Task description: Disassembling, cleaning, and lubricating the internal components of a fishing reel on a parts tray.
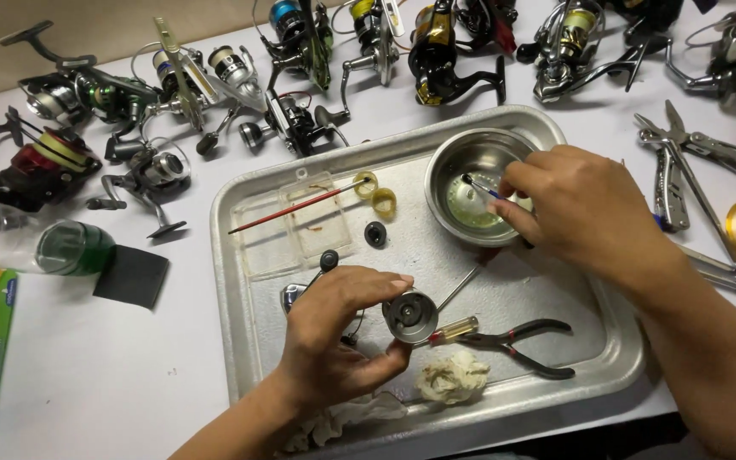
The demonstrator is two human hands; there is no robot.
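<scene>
Head view, one moment. Left hand [334, 328] grasped a small round metal reel part [410, 316] between fingertips and thumb, above the front of the metal tray [240, 281]; its open, cup-like face pointed up and slightly toward the camera, its axis near upright. Right hand [581, 209] pinched a thin blue-handled brush [480, 186], long axis running from the fingers leftward and up, tip dipped into the steel bowl [453, 166].

Bowl: stood in the tray's far right corner and held a shallow pale greenish liquid.

Tray contents: clear plastic lid [287, 226] with a red-handled brush [295, 209] lying across it; two yellowish rings [375, 194]; a small black round part [375, 234]; a screwdriver with a clear yellow handle [453, 317]; black-handled pliers [521, 342]; a crumpled rag [453, 376] at the front rim.

Surface: white table [112, 375]. Many spinning reels [300, 68] lay along its far edge, multi-tools [683, 162] at right, a green-tinted clear bottle [44, 247] and a black pad [132, 275] at left.
</scene>
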